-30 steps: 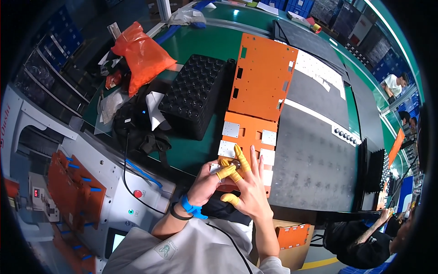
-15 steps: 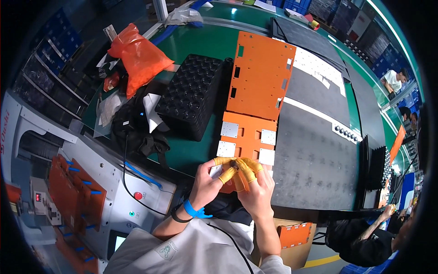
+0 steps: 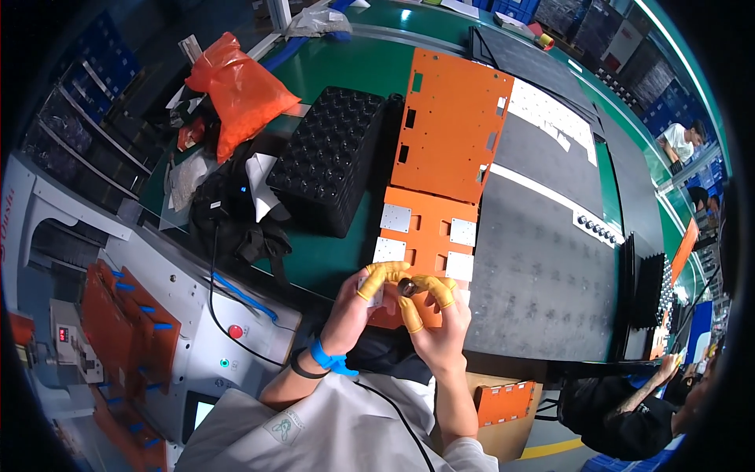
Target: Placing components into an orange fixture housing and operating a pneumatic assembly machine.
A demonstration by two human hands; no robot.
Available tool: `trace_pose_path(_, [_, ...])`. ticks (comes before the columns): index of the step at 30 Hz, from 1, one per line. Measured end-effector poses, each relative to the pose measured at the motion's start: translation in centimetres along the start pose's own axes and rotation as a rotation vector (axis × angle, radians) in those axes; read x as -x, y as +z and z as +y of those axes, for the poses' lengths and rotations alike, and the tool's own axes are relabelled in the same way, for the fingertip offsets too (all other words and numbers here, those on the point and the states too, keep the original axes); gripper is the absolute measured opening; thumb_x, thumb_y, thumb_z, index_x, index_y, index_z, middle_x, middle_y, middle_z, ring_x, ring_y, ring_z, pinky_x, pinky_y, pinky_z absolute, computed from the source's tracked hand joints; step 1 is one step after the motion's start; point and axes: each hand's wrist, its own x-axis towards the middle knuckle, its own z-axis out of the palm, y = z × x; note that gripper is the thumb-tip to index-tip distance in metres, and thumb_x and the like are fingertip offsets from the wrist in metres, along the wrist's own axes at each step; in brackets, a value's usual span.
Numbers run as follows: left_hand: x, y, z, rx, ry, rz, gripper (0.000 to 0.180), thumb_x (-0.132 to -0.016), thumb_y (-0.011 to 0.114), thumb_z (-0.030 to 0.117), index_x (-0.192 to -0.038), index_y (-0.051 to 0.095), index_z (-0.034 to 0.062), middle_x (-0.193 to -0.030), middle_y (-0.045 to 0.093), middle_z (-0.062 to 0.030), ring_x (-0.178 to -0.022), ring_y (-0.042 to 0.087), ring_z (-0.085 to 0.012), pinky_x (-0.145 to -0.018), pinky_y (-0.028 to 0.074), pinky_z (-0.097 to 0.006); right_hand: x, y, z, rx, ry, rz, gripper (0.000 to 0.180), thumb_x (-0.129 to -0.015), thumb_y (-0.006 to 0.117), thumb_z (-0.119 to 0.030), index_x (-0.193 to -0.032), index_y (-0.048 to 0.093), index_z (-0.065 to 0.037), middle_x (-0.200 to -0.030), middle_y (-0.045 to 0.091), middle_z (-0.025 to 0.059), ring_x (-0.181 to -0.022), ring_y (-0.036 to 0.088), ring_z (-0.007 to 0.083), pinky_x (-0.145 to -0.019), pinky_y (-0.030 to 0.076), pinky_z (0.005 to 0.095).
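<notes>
A small dark round part (image 3: pixel 406 288) with a shiny surface is held up between my fingertips; its kind is too small to make out. My right hand (image 3: pixel 437 321) pinches it from the right with thumb and forefinger. On the other side, the bent fingers of my left hand (image 3: pixel 355 300) close against it. Yellow cots cover fingers on both hands. Just beneath them lies an orange panel (image 3: pixel 429 242) bearing several silver square plates (image 3: pixel 458 266), and my hands hide its near end. A second orange panel (image 3: pixel 454 126) with slots adjoins it beyond.
Left of the panels stands a stack of black dimpled trays (image 3: pixel 324 149). An orange plastic bag (image 3: pixel 240 98) lies farther left. Dark grey sheets (image 3: pixel 543 275) cover the right side. A white machine (image 3: pixel 200 303) with buttons stands near left. A co-worker (image 3: pixel 621 413) is at the lower right.
My fingers have shifted apart a little, so more of the round part shows between them. My left fingers have straightened somewhat. The panels appear slightly higher in view.
</notes>
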Motion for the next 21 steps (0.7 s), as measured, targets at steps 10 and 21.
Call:
trace_pose_path(10, [-0.1, 0.5, 1.3, 0.366, -0.206, -0.023, 0.069, -0.108, 0.031, 0.053, -0.151, 0.042, 0.0003, -0.15, 0.052, -0.0219, -0.138, 0.052, -0.0319, -0.113, 0.042, -0.049, 1.3, 1.1, 1.0, -0.281, 0.186, -0.13, 0.03, -0.081, 0.08, 0.0, -0.109, 0.068, 0.0, -0.083, 0.058, 0.0077, -0.069, 0.055, 0.0214, -0.061, 0.045, 0.0337])
trace_pose_path(21, [0.8, 1.3, 2.1, 0.484, -0.193, -0.132, 0.059, -0.106, 0.04, 0.033, -0.154, 0.041, -0.001, -0.149, 0.052, -0.0141, -0.138, 0.048, -0.0257, -0.118, 0.034, -0.048, 1.7, 0.8, 1.9, -0.551, 0.323, -0.259, 0.026, -0.097, 0.064, 0.002, -0.123, 0.064, 0.005, -0.11, 0.062, 0.0109, -0.091, 0.067, 0.0171, -0.073, 0.057, 0.0278])
